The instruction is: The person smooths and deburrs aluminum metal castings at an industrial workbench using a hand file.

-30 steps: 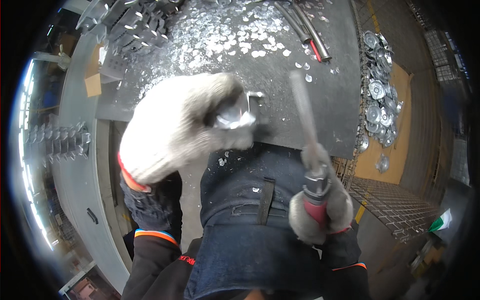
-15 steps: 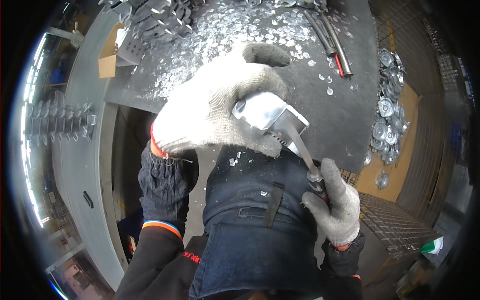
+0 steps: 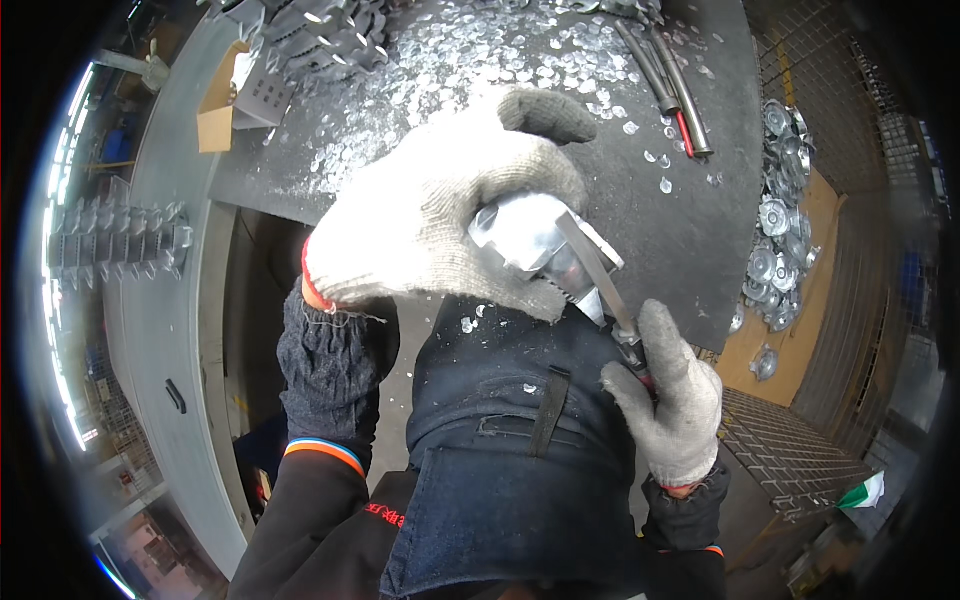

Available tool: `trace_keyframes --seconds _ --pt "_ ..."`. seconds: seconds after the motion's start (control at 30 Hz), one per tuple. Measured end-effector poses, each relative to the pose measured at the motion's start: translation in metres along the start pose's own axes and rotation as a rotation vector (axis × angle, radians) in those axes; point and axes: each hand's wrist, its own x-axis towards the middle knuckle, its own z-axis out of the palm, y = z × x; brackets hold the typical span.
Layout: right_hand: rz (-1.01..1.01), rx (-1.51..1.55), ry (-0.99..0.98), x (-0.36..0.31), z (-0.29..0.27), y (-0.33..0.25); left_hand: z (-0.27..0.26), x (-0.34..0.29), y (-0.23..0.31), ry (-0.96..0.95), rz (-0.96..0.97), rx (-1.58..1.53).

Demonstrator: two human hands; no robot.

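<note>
A: Head view, surface?
B: Dark surface, littered with metal chips; rods far right, edge near lap.
A: Hands?
B: Left hand clamped on shiny metal part; right hand gripping file against it.

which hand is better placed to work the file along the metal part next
Right. The right hand already grips the file by its handle, blade laid across the metal part. The left hand is busy clamping that part.
</note>
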Motion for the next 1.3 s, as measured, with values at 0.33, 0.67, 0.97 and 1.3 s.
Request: trace_keyframes --seconds 0.33,0.67,0.97,1.3 --pt "0.102 0.061 -0.010 -0.003 0.003 -0.010 0.003 0.002 -0.001 0.016 0.013 -0.009" --pt "0.263 0.534 -0.225 -0.013 0.000 -0.011 0.009 0.001 0.010 0.069 0.009 0.087" --pt "0.417 0.683 -0.366 -0.015 -0.014 -0.023 0.017 -0.005 0.017 0.157 -0.015 0.068" --pt "0.128 0.405 -0.319 -0.008 -0.007 -0.034 0.011 -0.002 0.020 0.133 -0.027 0.000"
